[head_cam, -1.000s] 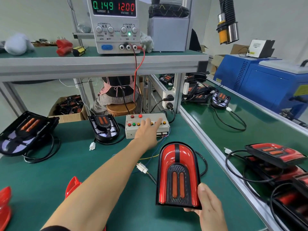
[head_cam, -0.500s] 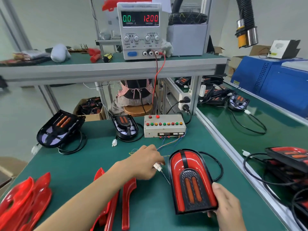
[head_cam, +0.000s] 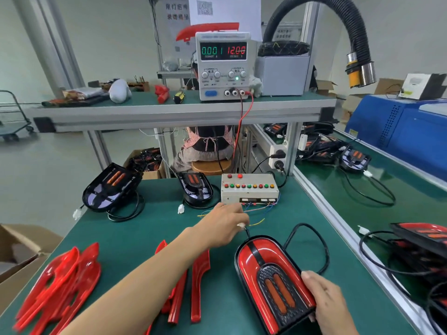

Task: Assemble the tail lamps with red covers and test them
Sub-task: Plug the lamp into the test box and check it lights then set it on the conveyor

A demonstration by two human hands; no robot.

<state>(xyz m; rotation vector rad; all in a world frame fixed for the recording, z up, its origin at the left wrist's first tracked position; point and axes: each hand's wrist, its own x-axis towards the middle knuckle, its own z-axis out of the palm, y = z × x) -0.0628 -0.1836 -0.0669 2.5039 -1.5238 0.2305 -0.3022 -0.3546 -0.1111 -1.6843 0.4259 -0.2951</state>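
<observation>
We held the tail lamp on the near right bench with our right hand grip on its edge; left hand grip pinched its white plug near the button box.

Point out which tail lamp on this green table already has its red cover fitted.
The tail lamp nearest the camera, gripped by the right hand. Its face is red; the two lamps at the table's far side are bare black housings.
</observation>
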